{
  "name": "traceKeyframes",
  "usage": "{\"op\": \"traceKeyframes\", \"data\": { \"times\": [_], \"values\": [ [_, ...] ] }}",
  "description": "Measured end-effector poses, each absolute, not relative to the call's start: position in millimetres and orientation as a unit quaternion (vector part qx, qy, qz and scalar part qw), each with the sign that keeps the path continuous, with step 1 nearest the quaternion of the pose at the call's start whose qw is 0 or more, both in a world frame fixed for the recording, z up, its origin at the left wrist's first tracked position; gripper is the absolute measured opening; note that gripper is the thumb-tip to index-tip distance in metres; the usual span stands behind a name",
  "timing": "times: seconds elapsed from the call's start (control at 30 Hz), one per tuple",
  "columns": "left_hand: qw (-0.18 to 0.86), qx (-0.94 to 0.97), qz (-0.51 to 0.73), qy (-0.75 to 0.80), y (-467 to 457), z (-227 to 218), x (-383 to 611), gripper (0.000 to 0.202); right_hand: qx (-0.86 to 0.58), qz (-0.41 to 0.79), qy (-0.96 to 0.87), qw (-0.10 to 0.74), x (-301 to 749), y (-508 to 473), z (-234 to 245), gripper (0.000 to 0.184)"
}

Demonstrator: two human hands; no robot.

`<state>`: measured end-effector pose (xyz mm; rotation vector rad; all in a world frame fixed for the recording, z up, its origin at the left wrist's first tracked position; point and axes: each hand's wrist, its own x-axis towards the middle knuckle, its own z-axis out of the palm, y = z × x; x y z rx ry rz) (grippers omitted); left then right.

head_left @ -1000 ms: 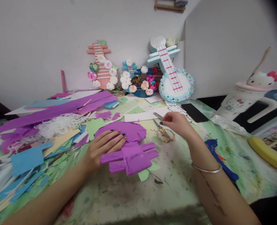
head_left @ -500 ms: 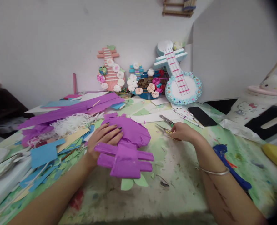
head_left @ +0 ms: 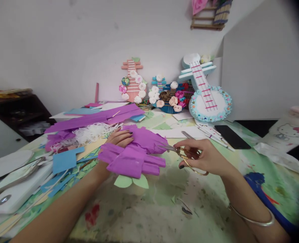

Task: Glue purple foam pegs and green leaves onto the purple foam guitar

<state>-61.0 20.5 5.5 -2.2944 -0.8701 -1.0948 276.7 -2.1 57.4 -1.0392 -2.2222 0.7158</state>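
My left hand (head_left: 120,138) grips a purple paper guitar shape (head_left: 134,157), lifting it off the table; its fingers curl over the round purple body, and two green paper leaves (head_left: 131,181) hang from the lower end. My right hand (head_left: 205,157) holds gold-handled scissors (head_left: 187,157) with fingers through the loops. The blades point left and touch the purple paper's right edge.
Purple paper strips (head_left: 88,119), white shredded string (head_left: 93,132) and blue scraps (head_left: 63,160) cover the left of the table. Finished paper guitars (head_left: 207,98) lean on the back wall. A black phone (head_left: 232,136) and pens lie at right; a white box (head_left: 15,189) sits at far left.
My right hand picked the scissors up from the table and brought them left to the purple paper. My left hand raised the purple shape. The camera view shifted left.
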Motion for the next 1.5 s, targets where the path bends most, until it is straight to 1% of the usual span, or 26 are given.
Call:
{"op": "traceKeyframes", "data": {
  "times": [0.1,0.23,0.33,0.43,0.6,0.77,1.03,1.3,1.5],
  "values": [
    [0.225,-0.833,-0.405,-0.301,19.0,6.7,-60.8,0.03,-0.394,0.255,-0.841,0.269,272.2,-6.7,60.0,0.037],
    [0.18,-0.831,-0.403,-0.339,10.8,8.3,-56.5,0.03,-0.392,0.223,-0.856,0.254,269.9,-7.2,57.5,0.035],
    [0.164,-0.833,-0.398,-0.347,7.8,8.2,-53.8,0.029,-0.381,0.205,-0.866,0.251,268.2,-5.5,53.7,0.037],
    [0.174,-0.833,-0.405,-0.335,10.3,6.7,-53.1,0.028,-0.381,0.19,-0.871,0.247,266.1,-4.4,51.2,0.038],
    [0.185,-0.83,-0.41,-0.329,12.6,4.9,-52.3,0.028,-0.382,0.186,-0.872,0.243,263.8,-4.7,50.3,0.034],
    [0.181,-0.83,-0.4,-0.343,10.8,4.9,-52.4,0.027,-0.381,0.2,-0.868,0.247,263.6,-5.3,51.1,0.033],
    [0.216,-0.833,-0.413,-0.298,16.3,6.3,-53.4,0.027,-0.371,0.213,-0.866,0.258,262.8,-5.2,48.8,0.03],
    [0.185,-0.831,-0.396,-0.344,8.3,8.1,-49.1,0.027,-0.36,0.191,-0.872,0.271,263.9,-5.3,48.6,0.034],
    [0.206,-0.835,-0.395,-0.322,14.4,6.5,-52.1,0.031,-0.354,0.179,-0.877,0.271,264.9,-5.6,47.0,0.032]
  ]
}}
